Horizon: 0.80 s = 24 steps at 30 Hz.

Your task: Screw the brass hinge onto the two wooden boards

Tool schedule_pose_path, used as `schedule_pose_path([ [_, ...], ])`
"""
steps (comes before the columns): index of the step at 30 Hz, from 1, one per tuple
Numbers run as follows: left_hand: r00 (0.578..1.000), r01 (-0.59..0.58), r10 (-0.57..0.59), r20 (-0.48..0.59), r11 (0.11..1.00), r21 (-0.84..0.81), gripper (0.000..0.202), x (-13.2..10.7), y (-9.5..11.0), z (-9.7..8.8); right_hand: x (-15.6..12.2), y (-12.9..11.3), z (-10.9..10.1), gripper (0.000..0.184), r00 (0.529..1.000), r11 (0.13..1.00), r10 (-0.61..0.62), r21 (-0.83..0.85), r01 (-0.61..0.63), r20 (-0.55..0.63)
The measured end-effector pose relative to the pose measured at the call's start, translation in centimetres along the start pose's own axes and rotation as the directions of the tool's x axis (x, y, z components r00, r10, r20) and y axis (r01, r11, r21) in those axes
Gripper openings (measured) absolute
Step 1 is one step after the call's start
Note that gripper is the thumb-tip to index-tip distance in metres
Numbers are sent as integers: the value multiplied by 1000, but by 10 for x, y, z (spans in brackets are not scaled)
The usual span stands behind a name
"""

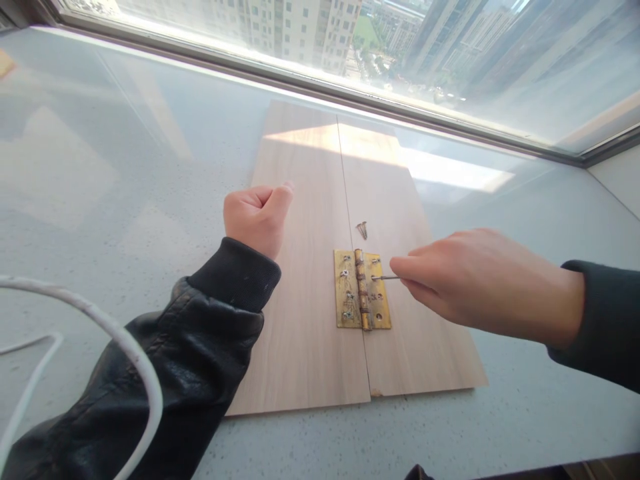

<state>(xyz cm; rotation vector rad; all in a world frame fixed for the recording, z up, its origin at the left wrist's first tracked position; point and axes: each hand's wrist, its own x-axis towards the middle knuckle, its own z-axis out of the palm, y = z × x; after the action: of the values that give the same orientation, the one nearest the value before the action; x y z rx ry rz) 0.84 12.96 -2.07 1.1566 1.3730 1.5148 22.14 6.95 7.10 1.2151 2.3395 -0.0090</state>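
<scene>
A worn brass hinge point(349, 293) lies flat across the seam between two pale wooden boards point(310, 347). Screws stand in its left leaf, some raised, and in part of the right leaf; the lowest right hole looks bare. My right hand point(480, 283) is closed round a screwdriver point(387, 277), its handle hidden in the fist. The thin shaft points left, its tip at a hole of the right leaf. Loose screws point(363, 230) lie on the right board just above the hinge. My left hand point(259, 217) makes a fist over the left board, with nothing visible in it.
The boards rest on a speckled white counter point(165, 233) beside a window point(400, 53) with a metal frame. A white cable point(145, 373) loops in front of my left sleeve. Sunlight falls on the boards' far end. A dark edge point(565, 467) shows at the lower right.
</scene>
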Motion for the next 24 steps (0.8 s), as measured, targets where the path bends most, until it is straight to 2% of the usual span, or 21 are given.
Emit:
schedule_pose_path([
  [1, 1000, -1, 1, 0, 1000, 0, 49, 0, 0, 0, -5, -2, 2, 22, 992, 989, -106, -112, 98, -67],
  [3, 1000, -5, 5, 3, 1000, 0, 49, 0, -1, 0, -12, -6, 6, 25, 959, 948, -241, -246, 200, -147],
  [5, 1000, -10, 10, 9, 1000, 0, 49, 0, -1, -1, -15, -8, 9, 23, 947, 938, -270, -268, 218, -175],
  [8, 1000, -16, 16, 13, 1000, 3, 49, 1, -1, -1, -10, -7, 9, 20, 968, 967, -206, -180, 179, -144],
  [11, 1000, -26, 26, 11, 1000, 6, 49, 1, 0, 0, 0, -6, 3, 17, 999, 998, -25, -61, 23, -44],
  [13, 999, -30, 30, 14, 1000, 10, 50, 1, 0, 1, 7, -5, -3, 22, 991, 990, 118, 76, -123, 63],
  [16, 999, -24, 24, 26, 1000, 12, 50, 0, 1, 1, 17, 1, -10, 26, 924, 865, 265, 355, -354, 276],
  [19, 999, -20, 20, 28, 1000, 6, 51, 0, 1, 2, 22, 8, -10, 22, 824, 662, 286, 521, -539, 489],
  [20, 999, -19, 19, 25, 1000, 6, 51, 0, 0, 1, 22, 10, -10, 20, 810, 636, 278, 533, -558, 515],
  [21, 1000, -19, 19, 22, 1000, 8, 50, 0, 0, 1, 21, 10, -9, 18, 820, 655, 274, 527, -541, 502],
  [22, 1000, -19, 18, 17, 1000, 10, 50, 0, 0, 1, 19, 10, -7, 16, 856, 723, 268, 495, -482, 442],
  [24, 1000, -18, 18, 12, 1000, 17, 51, 1, -1, 0, 12, 7, -4, 15, 959, 921, 189, 300, -248, 212],
])
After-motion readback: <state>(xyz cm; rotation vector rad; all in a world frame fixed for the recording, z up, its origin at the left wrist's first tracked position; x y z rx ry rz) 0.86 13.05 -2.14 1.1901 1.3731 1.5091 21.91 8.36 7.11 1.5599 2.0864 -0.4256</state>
